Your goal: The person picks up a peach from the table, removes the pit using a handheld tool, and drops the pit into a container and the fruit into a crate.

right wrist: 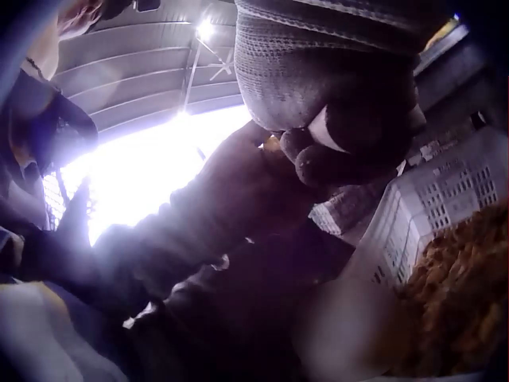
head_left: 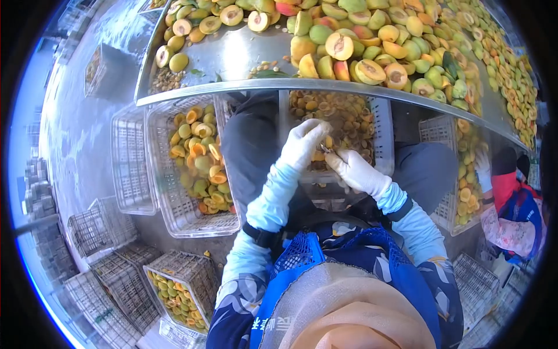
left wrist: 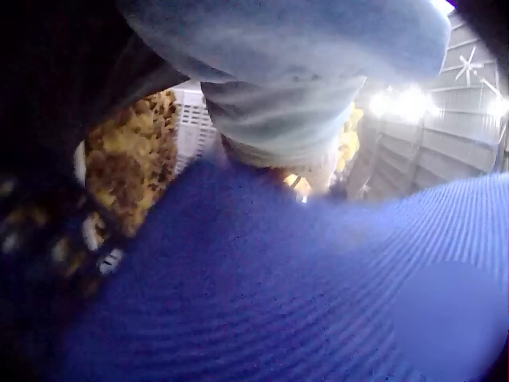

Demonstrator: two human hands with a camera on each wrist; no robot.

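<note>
Both gloved hands meet over a crate of fruit pieces (head_left: 363, 107) in the head view. The left hand (head_left: 303, 144) has its fingers curled round a small fruit piece, mostly hidden by the glove; a yellow-orange bit (left wrist: 298, 185) shows below the glove in the left wrist view. Just right of it, the right hand (head_left: 357, 171) pinches a small metal tool (head_left: 324, 148), its tip pointing at the left fingers. In the right wrist view the right hand (right wrist: 334, 95) has curled fingers, close to the other hand. Sleeve fabric covers much of the left wrist view.
Across the front runs a metal table (head_left: 250, 84) heaped with halved and whole fruit (head_left: 407, 46). A crate of fruit halves (head_left: 192, 230) stands left of the legs, another crate (head_left: 174, 262) lower left. At the right, another person's gloved hand (head_left: 482, 166) is over a crate.
</note>
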